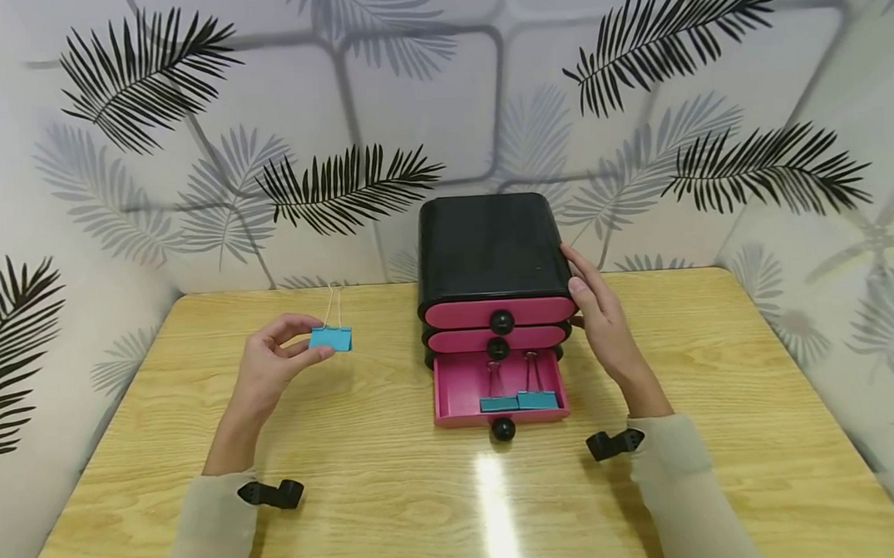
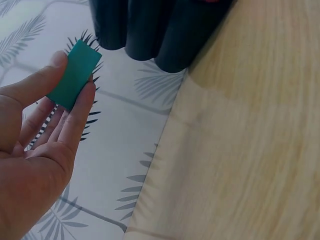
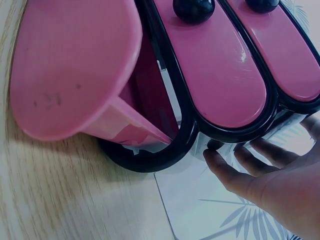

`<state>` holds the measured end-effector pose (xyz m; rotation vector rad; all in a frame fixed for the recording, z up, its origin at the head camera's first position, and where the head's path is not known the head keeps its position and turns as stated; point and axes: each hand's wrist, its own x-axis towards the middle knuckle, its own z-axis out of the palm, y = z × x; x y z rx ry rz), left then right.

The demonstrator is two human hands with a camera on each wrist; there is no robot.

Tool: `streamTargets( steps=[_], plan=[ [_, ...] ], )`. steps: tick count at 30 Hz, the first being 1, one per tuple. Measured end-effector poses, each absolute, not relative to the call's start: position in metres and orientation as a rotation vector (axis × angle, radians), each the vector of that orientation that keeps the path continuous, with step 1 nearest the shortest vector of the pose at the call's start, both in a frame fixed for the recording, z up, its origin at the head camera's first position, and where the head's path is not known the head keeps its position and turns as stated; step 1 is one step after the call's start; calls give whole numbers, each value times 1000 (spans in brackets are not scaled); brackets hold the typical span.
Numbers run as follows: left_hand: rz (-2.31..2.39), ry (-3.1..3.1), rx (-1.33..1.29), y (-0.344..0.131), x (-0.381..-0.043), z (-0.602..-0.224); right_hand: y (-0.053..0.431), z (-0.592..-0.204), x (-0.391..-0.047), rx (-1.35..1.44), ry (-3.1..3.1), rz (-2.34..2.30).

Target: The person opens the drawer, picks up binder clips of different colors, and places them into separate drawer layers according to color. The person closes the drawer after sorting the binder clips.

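Observation:
My left hand (image 1: 271, 357) pinches a blue binder clip (image 1: 331, 338) between thumb and fingers, above the left side of the table; its wire handles point up. In the left wrist view the clip (image 2: 75, 75) looks green. Against the right side of a black drawer box (image 1: 490, 244) rests my right hand (image 1: 607, 330), fingers extended. The box has pink drawer fronts with round black knobs. Its bottom drawer (image 1: 459, 387) is pulled out and holds two blue binder clips (image 1: 536, 400) side by side at the front, handles up.
The wooden table (image 1: 382, 498) reaches back to a wall (image 1: 425, 113) with a leaf pattern, and the drawer box stands near that back edge. The open drawer's knob (image 1: 503, 429) juts toward the front. Black straps with small cameras sit on both wrists.

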<state>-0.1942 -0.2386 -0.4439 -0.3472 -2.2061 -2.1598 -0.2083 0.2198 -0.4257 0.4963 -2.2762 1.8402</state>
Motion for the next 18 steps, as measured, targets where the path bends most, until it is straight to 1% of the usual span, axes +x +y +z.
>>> streamTargets(
  steps=[8,14,18],
  plan=[
    [-2160,-2228,-324,-239,-190,-448,219,-427,-208,462,-2275,1846],
    [-2223,-2274,-286,-239,-176,-449,218,-429,-210,485,-2269,1853],
    [-2265,-2300,-315,-233,-167,-447,218,-428,-210,489,-2267,1848]
  ],
)
